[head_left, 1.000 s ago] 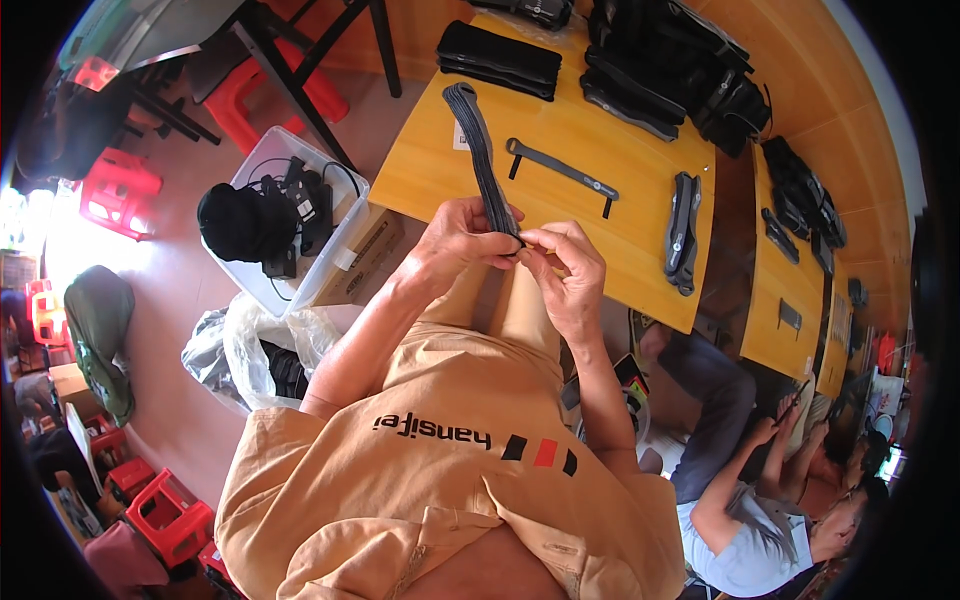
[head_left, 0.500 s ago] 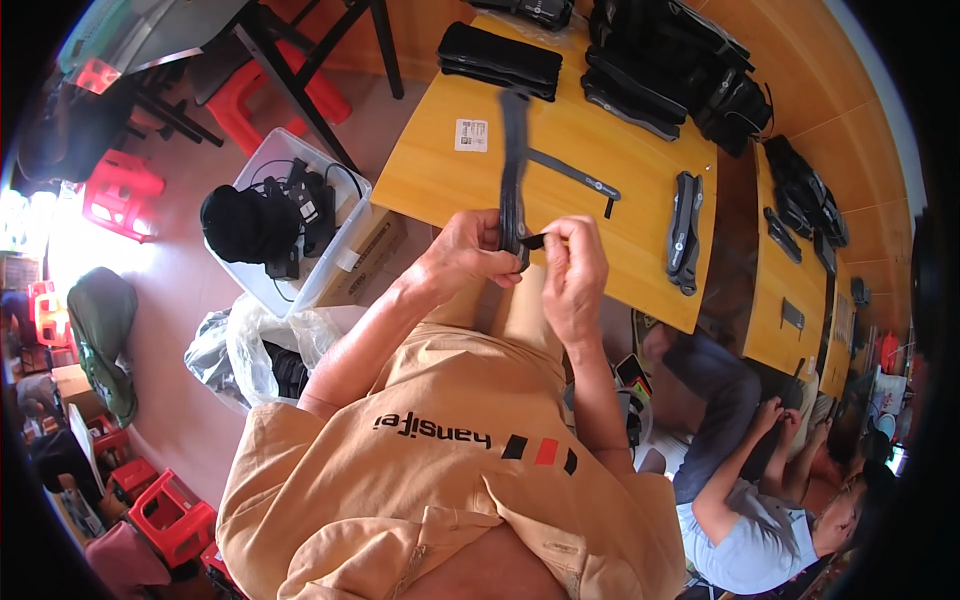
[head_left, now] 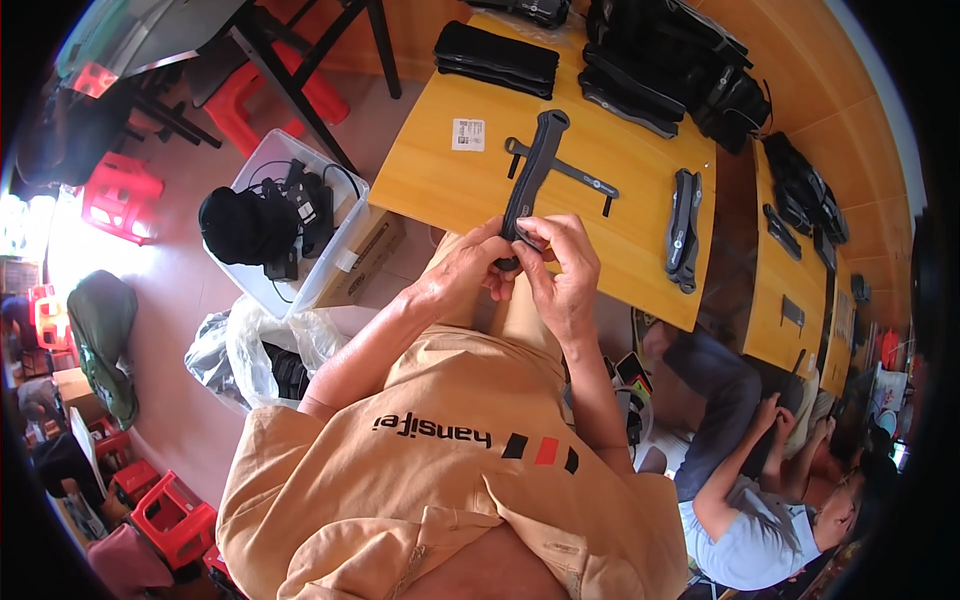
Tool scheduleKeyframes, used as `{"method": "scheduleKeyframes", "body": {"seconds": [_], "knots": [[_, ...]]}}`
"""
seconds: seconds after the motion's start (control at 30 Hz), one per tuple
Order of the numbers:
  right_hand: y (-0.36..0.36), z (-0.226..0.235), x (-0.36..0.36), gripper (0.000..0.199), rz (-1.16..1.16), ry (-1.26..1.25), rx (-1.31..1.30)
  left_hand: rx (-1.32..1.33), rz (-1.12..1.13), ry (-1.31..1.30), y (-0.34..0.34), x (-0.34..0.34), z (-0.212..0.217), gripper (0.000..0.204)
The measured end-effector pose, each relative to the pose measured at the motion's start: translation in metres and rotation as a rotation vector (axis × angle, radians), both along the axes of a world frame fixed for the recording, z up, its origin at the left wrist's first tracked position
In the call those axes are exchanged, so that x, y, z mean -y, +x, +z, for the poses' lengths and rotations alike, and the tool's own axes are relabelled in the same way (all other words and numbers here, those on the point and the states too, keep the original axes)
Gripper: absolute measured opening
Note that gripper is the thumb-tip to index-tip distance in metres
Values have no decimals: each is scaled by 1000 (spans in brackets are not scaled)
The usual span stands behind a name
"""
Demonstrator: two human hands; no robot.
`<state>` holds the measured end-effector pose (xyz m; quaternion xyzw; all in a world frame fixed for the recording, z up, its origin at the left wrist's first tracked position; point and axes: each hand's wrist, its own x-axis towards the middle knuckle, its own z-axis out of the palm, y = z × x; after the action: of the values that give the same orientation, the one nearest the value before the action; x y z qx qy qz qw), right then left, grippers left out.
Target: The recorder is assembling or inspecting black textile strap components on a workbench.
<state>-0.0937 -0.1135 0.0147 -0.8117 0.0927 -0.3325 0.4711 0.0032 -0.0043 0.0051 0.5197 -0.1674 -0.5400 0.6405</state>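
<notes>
A long dark grey strap with a rounded far end (head_left: 541, 158) is held over the near edge of the table, its length tilting away from me to the right. My left hand (head_left: 468, 268) is closed round its near end. Against that same end, the fingers and thumb of my right hand (head_left: 562, 270) are pinched. The strap's lowest part is partly hidden by my fingers. Beneath it on the tabletop lies another grey strap (head_left: 585, 180) with short black tabs, set crosswise.
The yellow table (head_left: 420, 185) bears a sticker (head_left: 468, 135), stacked black straps (head_left: 497, 58), more straps (head_left: 683, 230) at right and black bags (head_left: 680, 60) behind. A clear bin (head_left: 350, 215) with cables and a cap stands left. People work at the right.
The held strap's far end has swung to the right and come to rest. My right fingers, which were pulling a black tab out sideways, have moved in against the strap's near end.
</notes>
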Motion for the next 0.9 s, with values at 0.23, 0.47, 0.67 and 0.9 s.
{"method": "scheduleKeyframes", "body": {"seconds": [0.23,0.47,0.67,0.9], "knots": [[-1,-8,10,6,-96,-181,86,-73,-12,-33,-5,5,6,24],[-6,-10,5,5,-111,-33,69,-46,-6,-69,-14,14,2,19],[-7,-11,15,15,-326,-35,91,7,-68,-77,-26,20,8,19],[3,-10,77,35,-552,238,176,20,-261,-87,-24,15,21,24]]}}
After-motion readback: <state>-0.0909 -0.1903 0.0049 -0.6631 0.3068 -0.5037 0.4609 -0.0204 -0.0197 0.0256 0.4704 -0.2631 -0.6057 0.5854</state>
